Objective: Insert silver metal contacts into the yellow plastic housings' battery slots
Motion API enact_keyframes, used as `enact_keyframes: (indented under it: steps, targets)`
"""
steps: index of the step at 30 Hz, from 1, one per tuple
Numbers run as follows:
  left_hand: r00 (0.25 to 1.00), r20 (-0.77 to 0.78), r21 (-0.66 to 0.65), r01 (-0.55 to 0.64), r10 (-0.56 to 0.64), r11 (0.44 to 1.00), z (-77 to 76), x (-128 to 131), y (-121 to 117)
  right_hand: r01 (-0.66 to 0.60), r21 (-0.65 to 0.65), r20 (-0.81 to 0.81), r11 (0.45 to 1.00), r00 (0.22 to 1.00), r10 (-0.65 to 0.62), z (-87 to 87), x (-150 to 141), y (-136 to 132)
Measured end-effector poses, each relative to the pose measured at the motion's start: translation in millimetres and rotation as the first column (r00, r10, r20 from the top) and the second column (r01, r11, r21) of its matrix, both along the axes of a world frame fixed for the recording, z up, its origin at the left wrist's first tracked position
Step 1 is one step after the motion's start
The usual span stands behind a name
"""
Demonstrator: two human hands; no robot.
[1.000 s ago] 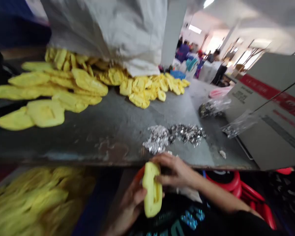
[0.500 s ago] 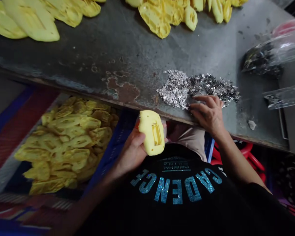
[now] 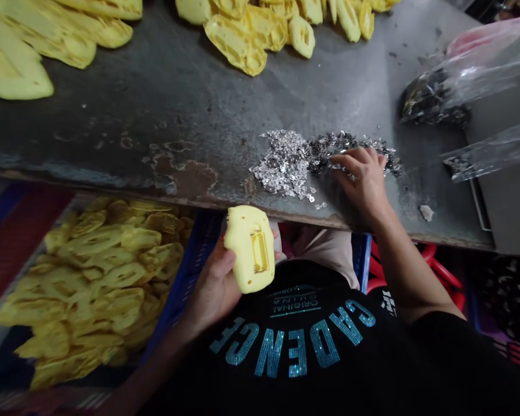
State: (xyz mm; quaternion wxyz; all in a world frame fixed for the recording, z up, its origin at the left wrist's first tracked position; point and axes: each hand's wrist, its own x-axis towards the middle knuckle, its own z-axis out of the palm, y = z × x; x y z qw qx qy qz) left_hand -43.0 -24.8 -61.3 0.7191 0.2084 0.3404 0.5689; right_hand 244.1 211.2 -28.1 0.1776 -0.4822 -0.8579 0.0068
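My left hand is closed around a pale yellow plastic shell with a rectangular slot, held just below the worn grey table edge. My right hand rests on the table with its fingers curled down into a heap of small shiny metal pieces. Whether a piece is pinched in the fingertips I cannot make out.
More yellow shells lie piled along the table's far side. A blue crate at lower left holds several yellow shells. Clear plastic bags with dark metal bits and a grey box stand at right. Red stools sit under the table.
The view dropped from the room to the table and lap. My right hand left the yellow shell and reached onto the metal heap, sliding further right. My left hand kept the shell.
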Motion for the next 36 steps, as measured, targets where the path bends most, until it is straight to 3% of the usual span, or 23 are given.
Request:
enact_keyframes:
  steps: [3, 8, 13, 17, 25, 30, 36]
  targets:
    - [1.000, -0.025, -0.001, 0.004, -0.004, 1.000, 6.6, 4.4, 4.8, -0.058, -0.062, 0.072, 0.996, 0.995, 0.062, 1.9, -2.9, 3.8]
    - [0.999, -0.049, -0.071, -0.016, 0.013, 0.997, 21.3, 10.7, 8.2, -0.158, -0.078, 0.079, 0.984, 0.983, 0.165, 2.2, 20.0, -34.0]
    - [0.997, -0.077, -0.124, -0.021, 0.011, 0.992, 32.7, 20.1, 15.6, -0.012, 0.001, -0.121, 1.000, 0.993, 0.012, -1.2, 61.8, -63.4]
    - [0.996, -0.094, -0.133, -0.016, 0.003, 0.991, 35.3, 26.5, 19.9, 0.059, 0.026, -0.231, 0.998, 0.972, -0.052, -6.7, 74.8, -73.9]
    - [0.991, -0.118, -0.103, 0.044, -0.056, 0.994, 40.5, 31.3, 26.1, -0.017, -0.013, -0.062, 1.000, 0.998, 0.017, -5.3, 42.9, -58.6]
    - [0.991, -0.133, -0.060, 0.025, -0.033, 0.998, 42.0, 34.7, 24.8, -0.083, -0.154, 0.034, 0.985, 0.995, 0.090, 7.6, 25.7, -44.7]
    - [0.984, -0.038, -0.016, 0.175, -0.175, 0.984, 28.2, 26.4, 19.4, -0.175, -0.341, 0.042, 0.924, 0.979, 0.201, 25.4, 31.2, -41.7]
